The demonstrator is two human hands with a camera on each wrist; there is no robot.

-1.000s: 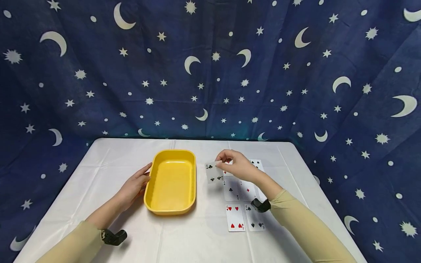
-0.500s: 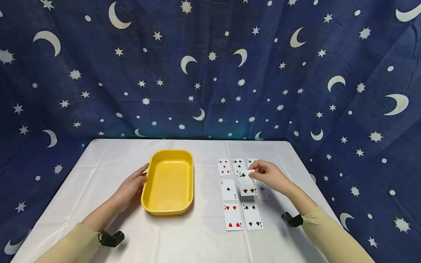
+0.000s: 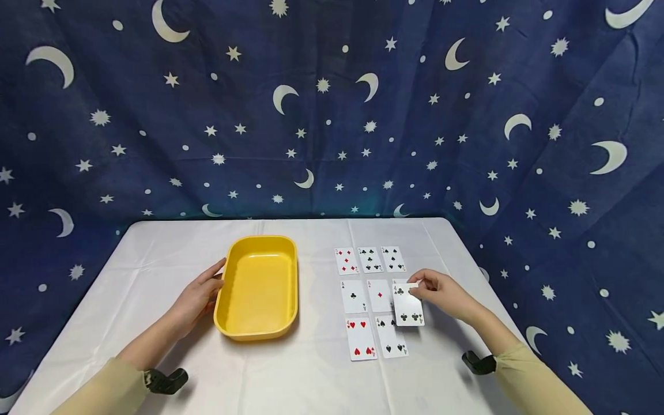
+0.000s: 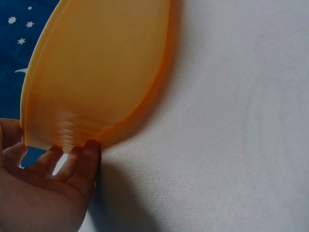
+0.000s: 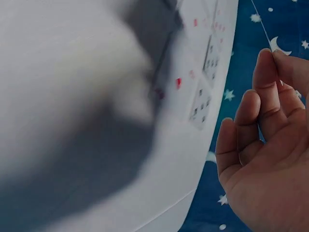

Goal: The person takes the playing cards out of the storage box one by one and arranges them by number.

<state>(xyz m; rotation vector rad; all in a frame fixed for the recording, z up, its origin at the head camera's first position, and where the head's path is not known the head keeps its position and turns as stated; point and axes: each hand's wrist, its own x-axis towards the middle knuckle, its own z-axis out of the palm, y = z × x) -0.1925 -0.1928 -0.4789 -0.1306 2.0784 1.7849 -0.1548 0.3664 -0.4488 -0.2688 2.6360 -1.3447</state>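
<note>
My right hand (image 3: 440, 293) pinches a four of clubs (image 3: 407, 314) by its upper edge, between thumb and index finger. In the right wrist view the card (image 5: 263, 24) shows only as a thin edge. It hangs over the right end of the middle row, mostly hiding a card there. Left of it lie an ace of diamonds (image 3: 380, 295) and an ace of clubs (image 3: 354, 296). Nearer are a four of hearts (image 3: 361, 340) and a four of spades (image 3: 392, 346). My left hand (image 3: 196, 300) touches the left outer wall of a yellow tray (image 3: 220, 314) with its fingertips.
At the back of the card rows lie a diamond card (image 3: 346, 261), a club card (image 3: 370, 260) and a spade card (image 3: 393, 259). White cloth (image 3: 311, 380) covers the table. A blue moon-and-star curtain (image 3: 249, 104) hangs behind it and to the right.
My right hand has carried the four of clubs rightward from beside the tray, then nearer and lower, over the cards' right side. My left hand stays at the tray. The head view has shifted slightly.
</note>
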